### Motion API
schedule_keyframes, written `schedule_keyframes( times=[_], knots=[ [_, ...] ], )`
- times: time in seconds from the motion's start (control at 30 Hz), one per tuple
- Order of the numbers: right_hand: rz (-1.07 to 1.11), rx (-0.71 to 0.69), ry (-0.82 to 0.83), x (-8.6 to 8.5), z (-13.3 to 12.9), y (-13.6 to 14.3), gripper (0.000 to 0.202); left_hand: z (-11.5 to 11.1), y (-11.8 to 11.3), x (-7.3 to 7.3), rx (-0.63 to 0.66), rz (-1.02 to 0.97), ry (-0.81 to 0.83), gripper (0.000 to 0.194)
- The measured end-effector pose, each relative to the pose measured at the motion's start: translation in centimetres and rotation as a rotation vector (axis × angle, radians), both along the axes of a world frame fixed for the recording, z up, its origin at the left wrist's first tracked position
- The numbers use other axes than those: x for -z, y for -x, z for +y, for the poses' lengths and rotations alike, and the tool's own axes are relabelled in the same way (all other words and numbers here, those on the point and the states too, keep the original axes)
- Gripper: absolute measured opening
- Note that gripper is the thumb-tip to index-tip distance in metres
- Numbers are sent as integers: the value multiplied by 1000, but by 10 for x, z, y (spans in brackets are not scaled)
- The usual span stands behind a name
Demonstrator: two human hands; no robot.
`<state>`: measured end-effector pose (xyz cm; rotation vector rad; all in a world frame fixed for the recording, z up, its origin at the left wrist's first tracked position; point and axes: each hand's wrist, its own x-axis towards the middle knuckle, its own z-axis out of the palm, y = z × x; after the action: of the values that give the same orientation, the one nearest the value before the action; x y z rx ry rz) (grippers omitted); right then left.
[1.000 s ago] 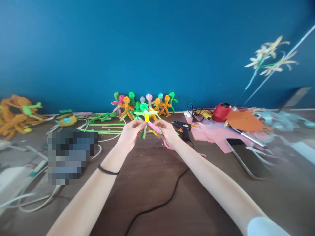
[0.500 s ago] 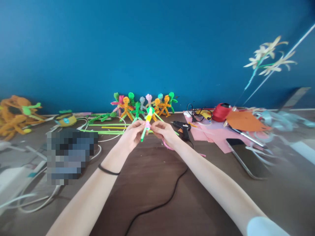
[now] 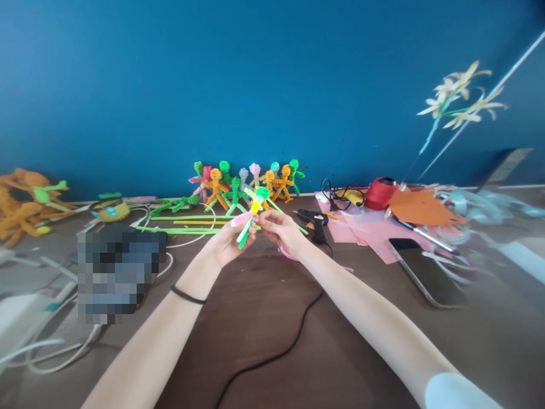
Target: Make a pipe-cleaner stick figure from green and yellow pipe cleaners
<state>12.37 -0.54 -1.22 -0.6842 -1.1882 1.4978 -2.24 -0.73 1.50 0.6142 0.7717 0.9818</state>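
Note:
A small pipe-cleaner figure (image 3: 256,208) with a green head, yellow middle, pink part and green legs is up in front of me over the table. My left hand (image 3: 227,241) is closed around its lower part, the green legs poking out below the fingers. Against the figure's right side, the fingertips of my right hand (image 3: 283,230) are pinched together; exactly which strand they grip is hidden. Behind my hands, several finished pipe-cleaner figures (image 3: 216,187) in orange, green, pink and grey lean by the wall. Loose green pipe cleaners (image 3: 191,218) lie just left of them.
Right of my hands lie a black glue gun (image 3: 315,221), pink sheets (image 3: 383,241), a red ribbon spool (image 3: 381,193), orange sheet (image 3: 426,207) and phone (image 3: 421,272). On the left are white cables (image 3: 63,369) and orange pipe-cleaner pieces (image 3: 29,210). A black cord (image 3: 272,359) crosses the front.
The figure has turned in my left hand, so its pink part now points left and its green legs show more. My right fingers have shifted slightly along its side.

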Motion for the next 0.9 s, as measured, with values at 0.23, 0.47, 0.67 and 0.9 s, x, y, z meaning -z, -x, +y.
schedule_keyframes(
  times=[0.23,0.47,0.67,0.9],
  knots=[
    [-97,1,-24,-1,-1,-3,28,0,1,0,16,131,-171,18],
    [-338,127,-181,-8,-1,-7,24,5,13,-6,23,327,-370,18],
    [-622,188,-368,-18,-3,-11,25,6,18,-14,24,625,-538,24],
    [-881,247,-564,-22,-5,-17,20,0,14,-19,66,872,-710,10]
  ],
)
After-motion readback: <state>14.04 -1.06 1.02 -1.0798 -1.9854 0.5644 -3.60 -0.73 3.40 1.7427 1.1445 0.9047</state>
